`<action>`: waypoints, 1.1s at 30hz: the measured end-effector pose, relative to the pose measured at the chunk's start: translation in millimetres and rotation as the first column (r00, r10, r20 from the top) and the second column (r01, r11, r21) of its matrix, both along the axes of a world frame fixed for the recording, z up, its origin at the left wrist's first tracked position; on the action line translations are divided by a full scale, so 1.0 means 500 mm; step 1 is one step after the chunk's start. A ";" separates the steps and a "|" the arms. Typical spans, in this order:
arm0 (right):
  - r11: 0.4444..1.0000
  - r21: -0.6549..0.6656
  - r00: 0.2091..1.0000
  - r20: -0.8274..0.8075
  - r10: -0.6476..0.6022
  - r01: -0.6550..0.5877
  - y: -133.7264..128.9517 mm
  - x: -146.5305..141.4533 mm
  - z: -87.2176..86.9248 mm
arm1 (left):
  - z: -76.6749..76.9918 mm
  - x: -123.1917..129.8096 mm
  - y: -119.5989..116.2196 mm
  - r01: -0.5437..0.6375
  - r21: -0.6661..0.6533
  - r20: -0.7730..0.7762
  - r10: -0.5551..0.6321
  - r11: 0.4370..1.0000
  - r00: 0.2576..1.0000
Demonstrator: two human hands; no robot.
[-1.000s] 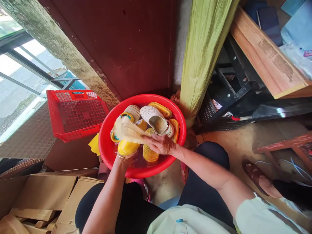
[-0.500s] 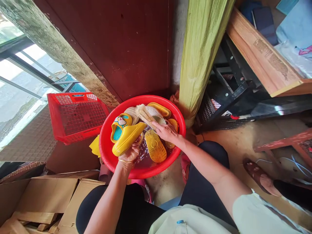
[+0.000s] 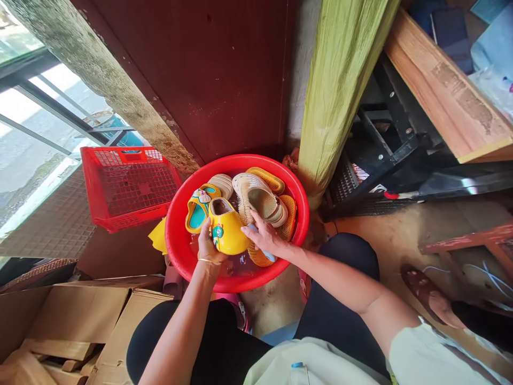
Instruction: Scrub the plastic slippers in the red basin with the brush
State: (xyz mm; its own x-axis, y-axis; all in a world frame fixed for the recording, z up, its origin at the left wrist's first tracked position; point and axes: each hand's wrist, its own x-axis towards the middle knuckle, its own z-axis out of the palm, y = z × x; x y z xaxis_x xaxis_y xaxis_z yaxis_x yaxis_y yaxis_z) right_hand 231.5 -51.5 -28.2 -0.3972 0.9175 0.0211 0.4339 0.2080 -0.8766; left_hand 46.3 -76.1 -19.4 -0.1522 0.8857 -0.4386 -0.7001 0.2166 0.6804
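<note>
My left hand (image 3: 210,246) grips a yellow clog (image 3: 230,232) with a green cartoon charm, its opening facing up, over the red basin (image 3: 176,256). In my right hand (image 3: 266,235) is a scrub brush (image 3: 242,210) with pale bristles and a light blue back, right beside the clog's toe. A second yellow clog (image 3: 197,214) with a teal inside sits at the basin's left. Behind my right hand lies a cream shoe (image 3: 260,195), with another pale shoe (image 3: 222,184) to its left. Yellow-brown soles (image 3: 266,179) show around them, above dark water.
A red plastic crate (image 3: 132,187) stands left of the basin. An open cardboard box (image 3: 80,313) with wood pieces is at lower left. A maroon panel (image 3: 208,80) and a greenish cloth-wrapped post (image 3: 332,96) rise behind. Another person's foot (image 3: 425,291) is at right.
My left hand has turned the clog from sole-side to upright, its top now showing. My right hand has brought the brush down and turned it beside the clog, uncovering the cream shoe.
</note>
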 end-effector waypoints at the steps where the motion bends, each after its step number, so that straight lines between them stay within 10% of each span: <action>1: 0.999 0.040 1.000 0.016 -0.012 0.011 0.003 0.000 -0.002 | 0.010 -0.001 -0.002 0.004 0.012 0.017 -0.004 1.000 1.000; 9: 0.991 0.130 0.965 0.262 -0.009 -0.026 0.056 0.033 0.020 | 0.045 -0.006 0.002 0.139 -0.058 -0.383 -0.150 0.989 0.911; 17: 0.982 0.187 0.960 0.272 -0.060 0.008 0.063 0.040 0.028 | 0.021 -0.028 0.007 0.157 -0.007 -0.920 -0.068 0.988 0.385; 24: 0.981 0.184 0.970 0.216 -0.108 0.068 0.066 0.037 0.036 | 0.047 -0.009 0.010 0.074 0.005 -0.632 -0.054 0.997 0.773; 28: 0.984 0.166 0.986 0.141 -0.085 0.061 0.062 0.036 0.033 | 0.056 -0.014 0.007 0.030 -0.038 -0.540 -0.046 0.999 0.840; 33: 0.984 0.112 0.986 -0.108 -0.130 0.142 0.074 0.037 0.035 | 0.062 -0.017 -0.007 0.253 -0.095 -0.340 -0.271 0.963 0.901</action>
State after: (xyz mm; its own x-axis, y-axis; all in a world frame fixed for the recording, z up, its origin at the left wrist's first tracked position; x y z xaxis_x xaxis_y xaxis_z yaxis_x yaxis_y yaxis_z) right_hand 250.0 -14.4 -10.7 -0.2596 0.9512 0.1668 0.3772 0.2588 -0.8893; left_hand 37.6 -79.8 11.4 -0.0677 0.8941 -0.4428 -0.3352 0.3976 0.8542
